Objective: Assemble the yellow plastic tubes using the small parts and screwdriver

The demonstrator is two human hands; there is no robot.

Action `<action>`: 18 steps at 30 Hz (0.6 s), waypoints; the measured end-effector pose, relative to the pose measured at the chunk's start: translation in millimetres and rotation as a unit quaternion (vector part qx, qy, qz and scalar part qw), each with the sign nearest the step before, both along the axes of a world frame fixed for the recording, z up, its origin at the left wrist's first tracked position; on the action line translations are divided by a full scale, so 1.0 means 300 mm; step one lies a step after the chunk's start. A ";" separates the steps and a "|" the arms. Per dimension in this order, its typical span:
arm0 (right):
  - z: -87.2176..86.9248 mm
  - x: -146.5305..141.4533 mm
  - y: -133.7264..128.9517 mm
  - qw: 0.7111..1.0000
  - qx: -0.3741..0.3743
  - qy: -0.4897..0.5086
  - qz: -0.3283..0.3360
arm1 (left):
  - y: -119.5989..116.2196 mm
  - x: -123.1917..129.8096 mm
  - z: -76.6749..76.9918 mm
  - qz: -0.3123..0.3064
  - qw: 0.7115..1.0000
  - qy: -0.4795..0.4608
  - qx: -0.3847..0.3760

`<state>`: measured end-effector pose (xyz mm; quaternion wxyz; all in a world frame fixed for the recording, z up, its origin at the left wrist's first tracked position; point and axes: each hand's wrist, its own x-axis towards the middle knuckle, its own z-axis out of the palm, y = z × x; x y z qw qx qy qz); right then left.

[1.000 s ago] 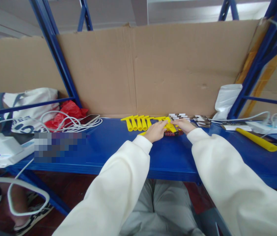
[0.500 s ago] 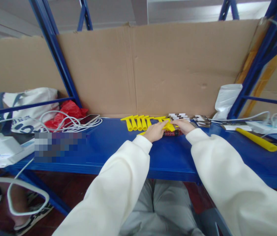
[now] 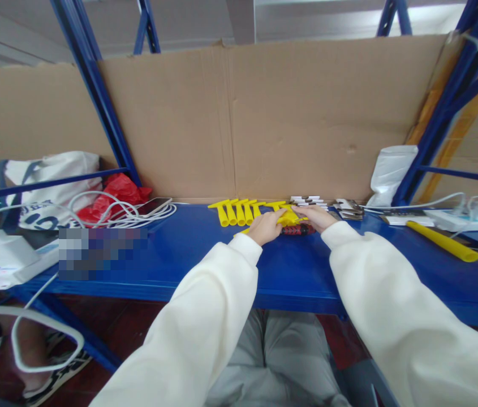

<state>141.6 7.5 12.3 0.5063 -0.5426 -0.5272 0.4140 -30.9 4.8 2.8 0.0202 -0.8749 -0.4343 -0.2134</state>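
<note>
Yellow plastic T-handle (image 3: 288, 217), between the two hands above the blue shelf, should be light and stiff, hard to break and perhaps slightly slippery; its rounded stem looks the best place to take hold, with the crossbar as a stop. Fingers of the left hand (image 3: 266, 227) and the right hand (image 3: 315, 217) are curled in and gripping it from either side, though its outline is hard to make out in that blurred gap. Behind stands a broad, matt, creased cardboard panel (image 3: 239, 124); below it runs the smooth, painted blue shelf (image 3: 196, 249). A long, tapering yellow tube (image 3: 444, 241) lies well to the right. Left of the hands, a row of matching T-handles (image 3: 240, 213) shows round stems under thin crossbars. Just beneath the held piece sits a patterned red-and-black handle (image 3: 296, 230), and behind the right hand, thin, flat white strips (image 3: 309, 200).
</note>
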 end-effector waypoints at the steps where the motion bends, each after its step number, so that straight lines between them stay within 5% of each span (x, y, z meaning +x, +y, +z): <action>1: -0.001 0.010 0.007 1.000 0.008 -0.017 -0.007 | 0.000 0.000 0.000 0.003 1.000 -0.002 0.000; 5: -0.003 0.076 0.039 0.975 0.056 -0.200 -0.083 | 0.002 -0.002 0.000 0.009 1.000 -0.006 0.003; 10: 0.003 0.188 0.035 0.844 0.072 -0.484 -0.219 | 0.001 -0.003 0.001 0.013 1.000 -0.012 0.002; 12: 0.004 0.232 0.022 0.811 0.054 -0.525 -0.252 | 0.000 -0.002 0.002 0.014 1.000 -0.015 0.000; 18: -0.025 0.339 0.021 0.789 -0.004 -0.550 -0.273 | 0.006 -0.002 -0.002 0.012 1.000 -0.016 0.001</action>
